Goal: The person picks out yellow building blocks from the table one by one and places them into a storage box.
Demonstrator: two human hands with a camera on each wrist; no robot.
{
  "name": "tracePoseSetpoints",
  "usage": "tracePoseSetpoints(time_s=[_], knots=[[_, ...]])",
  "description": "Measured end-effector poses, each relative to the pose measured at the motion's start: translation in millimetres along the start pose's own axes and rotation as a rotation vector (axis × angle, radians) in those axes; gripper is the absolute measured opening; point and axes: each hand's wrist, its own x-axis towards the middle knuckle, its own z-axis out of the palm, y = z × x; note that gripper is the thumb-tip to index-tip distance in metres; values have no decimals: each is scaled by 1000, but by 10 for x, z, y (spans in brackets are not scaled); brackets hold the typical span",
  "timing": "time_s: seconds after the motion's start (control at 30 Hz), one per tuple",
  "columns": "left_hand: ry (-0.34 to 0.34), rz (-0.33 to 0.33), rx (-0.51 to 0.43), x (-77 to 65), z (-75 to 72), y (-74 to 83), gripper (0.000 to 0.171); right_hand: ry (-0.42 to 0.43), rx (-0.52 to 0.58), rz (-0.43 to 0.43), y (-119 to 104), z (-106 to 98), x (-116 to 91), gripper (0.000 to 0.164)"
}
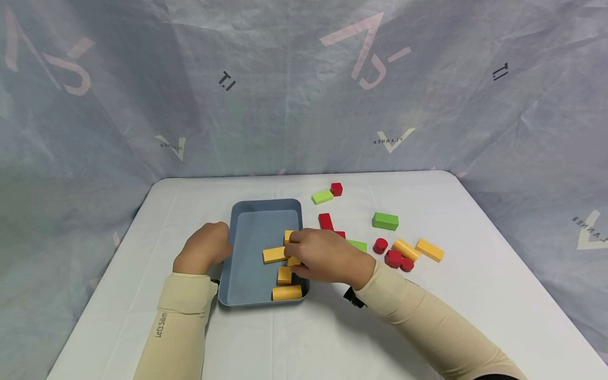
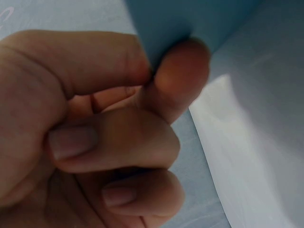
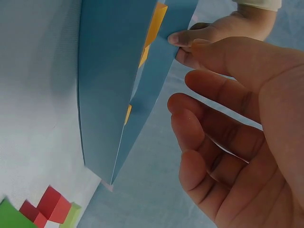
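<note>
Your left hand (image 1: 204, 248) is clamped on the left rim of the blue-grey tray (image 1: 252, 227); left wrist view shows thumb and index finger pinching the wall, other fingers curled in. Tray sits left of middle on the white table (image 1: 114, 316). Your right hand (image 1: 328, 256) is over the tray's right side, fingers loosely bent, with a gap to the thumb in the right wrist view, so grip is apart; can't tell if any fingertip touches a block below. Five yellow pieces show inside the tray, all toward its right side: an upper yellow block (image 1: 288, 236), partly hidden by your fingers, a flat yellow block (image 1: 274, 255) pointing left, another yellow block (image 1: 293, 261) under your fingers, a yellow cube (image 1: 284, 275), and a yellow cylinder (image 1: 287, 293) lying along the near end. Right of the tray on the table: light green block (image 1: 322, 197) next to a red cube (image 1: 336, 189) at the back, red bar (image 1: 325, 221) closer in, green bar (image 1: 357, 246) partly behind your right hand, dark green block (image 1: 385, 221) farther right, then a red cylinder (image 1: 380, 245), a second yellow cylinder (image 1: 406, 249) near a red block (image 1: 393, 258), and a long yellow block (image 1: 429, 250) rightmost.
</note>
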Motion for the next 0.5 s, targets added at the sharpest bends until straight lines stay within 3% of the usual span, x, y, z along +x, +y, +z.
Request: tracePoseSetpoints(time_s=[0.5], knots=[[-8,-8,2,9,11,-9,12,1,6,7,5,-31,-37,22]])
